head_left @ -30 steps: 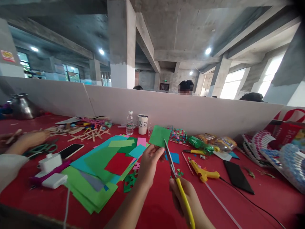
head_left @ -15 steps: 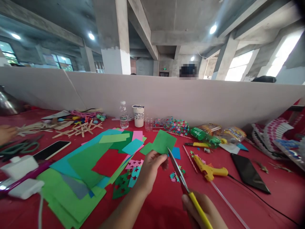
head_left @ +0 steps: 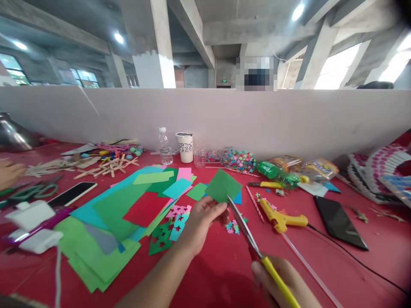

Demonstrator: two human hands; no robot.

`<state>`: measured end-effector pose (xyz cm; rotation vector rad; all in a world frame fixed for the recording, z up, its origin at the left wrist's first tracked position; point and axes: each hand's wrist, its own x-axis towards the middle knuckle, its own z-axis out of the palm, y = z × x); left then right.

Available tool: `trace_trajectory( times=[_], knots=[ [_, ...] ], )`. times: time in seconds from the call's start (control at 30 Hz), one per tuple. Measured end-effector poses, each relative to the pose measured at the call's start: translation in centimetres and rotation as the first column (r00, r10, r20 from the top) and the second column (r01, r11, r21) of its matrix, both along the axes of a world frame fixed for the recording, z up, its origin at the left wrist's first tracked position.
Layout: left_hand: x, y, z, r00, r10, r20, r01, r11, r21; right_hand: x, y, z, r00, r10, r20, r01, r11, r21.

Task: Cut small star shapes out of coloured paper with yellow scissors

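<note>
My left hand (head_left: 201, 222) pinches a small green paper square (head_left: 223, 185) by its lower edge and holds it up above the red table (head_left: 224, 273). My right hand (head_left: 282, 284) grips yellow-handled scissors (head_left: 253, 246). Their blade tips touch the bottom edge of the green square. Loose paper stars (head_left: 233, 226) lie on the cloth under the scissors.
A pile of coloured paper sheets (head_left: 125, 214) lies at left. A yellow glue gun (head_left: 281, 218) with its cord and a black phone (head_left: 340, 222) lie at right. Bottle (head_left: 165, 146), cup (head_left: 185, 146) and star confetti (head_left: 239, 159) stand by the grey partition. Another person's hand (head_left: 9, 173) is far left.
The camera tilted down, so hands and paper sit lower relative to the partition. The green square has turned slightly, and the scissor tips have stayed at its edge.
</note>
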<state>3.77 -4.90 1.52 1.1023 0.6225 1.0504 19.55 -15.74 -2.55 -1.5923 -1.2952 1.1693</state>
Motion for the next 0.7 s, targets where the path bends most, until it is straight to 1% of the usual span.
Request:
trace_trajectory(
  times=[0.07,0.17,0.27,0.33,0.4,0.47,0.5,0.57,0.63,0.7],
  knots=[
    [0.1,-0.1,0.1,1.0,0.012,-0.014,-0.012,1.0,0.008,0.0,-0.1,0.4,1.0,-0.007,0.024,0.006,1.0,0.009],
    [-0.1,-0.2,0.4,1.0,0.015,-0.02,-0.014,0.999,0.04,0.2,-0.4,1.8,0.996,0.005,0.086,-0.006,1.0,0.009],
    [-0.4,-0.3,0.6,0.999,-0.005,-0.032,0.008,0.997,0.081,0.5,-0.6,3.1,0.988,0.035,0.152,-0.046,0.997,0.066],
    [-0.6,-0.4,0.6,0.998,-0.014,-0.059,0.02,0.993,0.115,0.8,-0.7,3.6,0.982,0.063,0.179,-0.08,0.992,0.093],
    [-0.7,-0.4,0.7,0.996,-0.031,-0.088,0.043,0.989,0.139,1.1,-0.7,3.8,0.976,0.104,0.193,-0.12,0.99,0.072],
    [-0.8,-0.5,0.8,0.994,-0.05,-0.095,0.063,0.988,0.141,1.4,-0.6,3.7,0.967,0.181,0.179,-0.184,0.983,-0.002],
    [-0.8,-0.5,0.9,0.995,-0.055,-0.089,0.067,0.989,0.135,1.6,-0.6,3.6,0.96,0.227,0.167,-0.224,0.974,-0.035],
    [-0.9,-0.5,0.9,0.995,-0.058,-0.078,0.067,0.991,0.119,1.9,-0.6,3.5,0.941,0.298,0.158,-0.293,0.954,-0.058],
    [-0.9,-0.5,1.0,0.994,-0.067,-0.083,0.076,0.99,0.115,2.2,-0.8,3.6,0.938,0.296,0.181,-0.293,0.955,-0.044],
    [-1.0,-0.4,1.0,0.991,-0.085,-0.102,0.098,0.986,0.133,2.4,-1.0,3.8,0.949,0.251,0.191,-0.246,0.968,-0.049]
  ],
)
